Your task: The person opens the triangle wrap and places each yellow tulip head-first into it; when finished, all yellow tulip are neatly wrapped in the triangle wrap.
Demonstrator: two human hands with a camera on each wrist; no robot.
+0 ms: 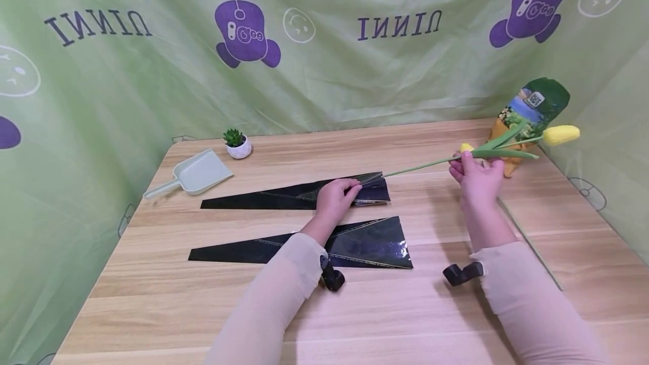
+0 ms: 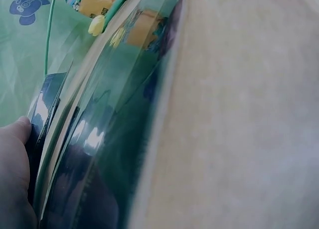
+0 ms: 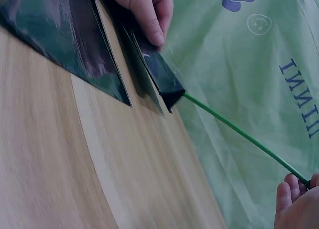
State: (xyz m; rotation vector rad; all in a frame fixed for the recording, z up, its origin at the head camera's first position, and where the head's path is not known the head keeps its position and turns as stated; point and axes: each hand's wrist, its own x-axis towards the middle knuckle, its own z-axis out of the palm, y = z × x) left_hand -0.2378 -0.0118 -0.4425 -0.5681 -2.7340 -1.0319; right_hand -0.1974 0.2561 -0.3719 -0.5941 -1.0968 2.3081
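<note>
My right hand (image 1: 479, 179) pinches the green stem of an artificial yellow tulip (image 1: 561, 135), just below its leaves. The stem (image 3: 239, 131) runs left, its lower end inside the mouth of the far black flower sleeve (image 1: 269, 197). With thumb and fingers, my left hand (image 1: 337, 199) grips that sleeve near its wide end; the left wrist view shows the thumb on its glossy film. A second black flower sleeve (image 1: 370, 244) lies flat under my left forearm. Another tulip's yellow bloom (image 1: 466, 147) shows behind my right hand, and its stem (image 1: 532, 246) lies on the table.
A pale green dustpan (image 1: 203, 172) and a small succulent in a white pot (image 1: 239, 148) stand at the back left. A colourful printed bag (image 1: 532, 111) leans at the back right. Green printed cloth (image 1: 324, 83) hangs behind the wooden table (image 1: 152, 308).
</note>
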